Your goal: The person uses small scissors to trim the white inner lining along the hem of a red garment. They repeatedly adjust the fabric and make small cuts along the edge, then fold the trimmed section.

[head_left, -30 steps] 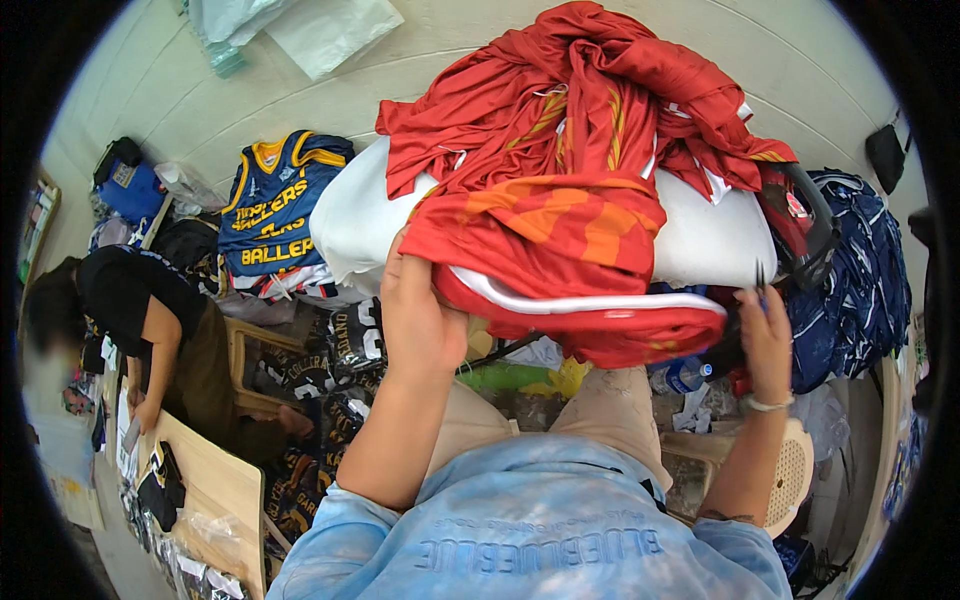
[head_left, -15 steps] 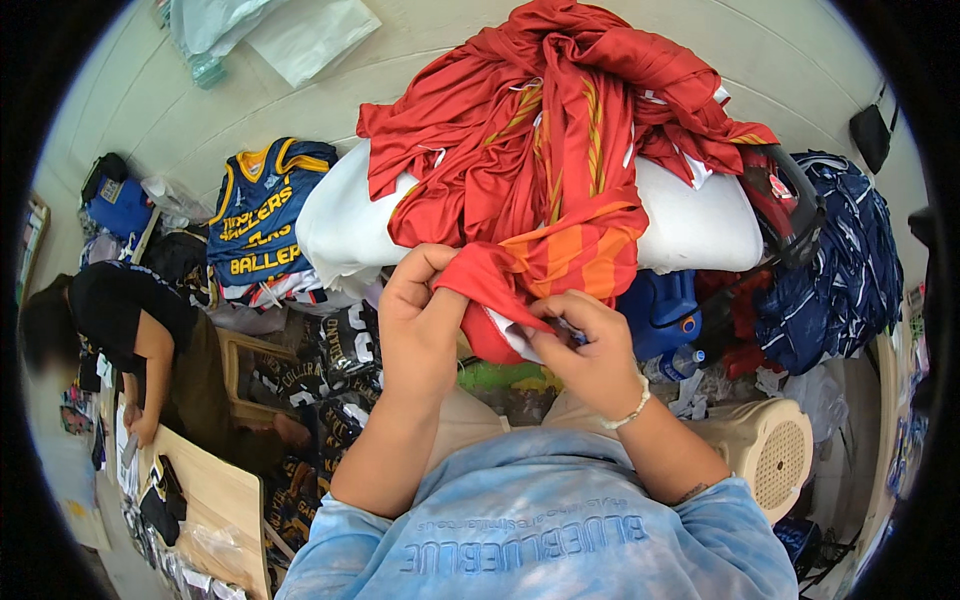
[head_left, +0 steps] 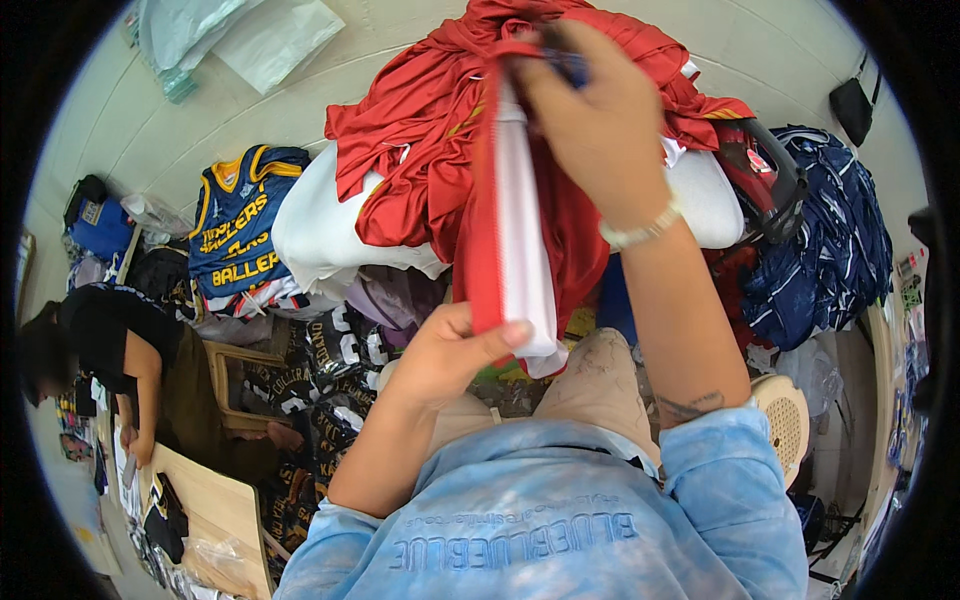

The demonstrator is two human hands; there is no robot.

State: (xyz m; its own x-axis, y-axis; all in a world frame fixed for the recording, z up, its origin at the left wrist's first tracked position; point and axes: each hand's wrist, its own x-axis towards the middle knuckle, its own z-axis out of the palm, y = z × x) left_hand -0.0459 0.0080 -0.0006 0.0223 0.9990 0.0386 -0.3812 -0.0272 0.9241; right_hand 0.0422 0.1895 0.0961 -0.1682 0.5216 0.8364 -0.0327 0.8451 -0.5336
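A red garment [head_left: 484, 210] hangs stretched upright in front of me, its white inner side [head_left: 522, 230] showing along one edge. At its lower end my left hand [head_left: 445, 355] is closed, thumb pressed on the white fabric. My right hand [head_left: 595, 120], raised high and smeared by motion, grips the upper end near the heap. Something small and dark blue shows by the right fingers, too blurred to name. Behind, a large pile of red garments [head_left: 410, 150] with yellow trim lies over a white padded surface [head_left: 320, 225].
A black and red clothes iron [head_left: 755, 175] stands right of the pile, beside dark blue garments [head_left: 825, 240]. Navy and yellow jerseys [head_left: 240, 220] lie at left. A person in black [head_left: 125, 340] bends over a wooden board [head_left: 215, 505]. A beige stool [head_left: 780, 425] is at lower right.
My right hand has moved up and away from my body, drawing the red fabric out long. My left hand has shifted slightly lower. The orange-striped part is no longer visible.
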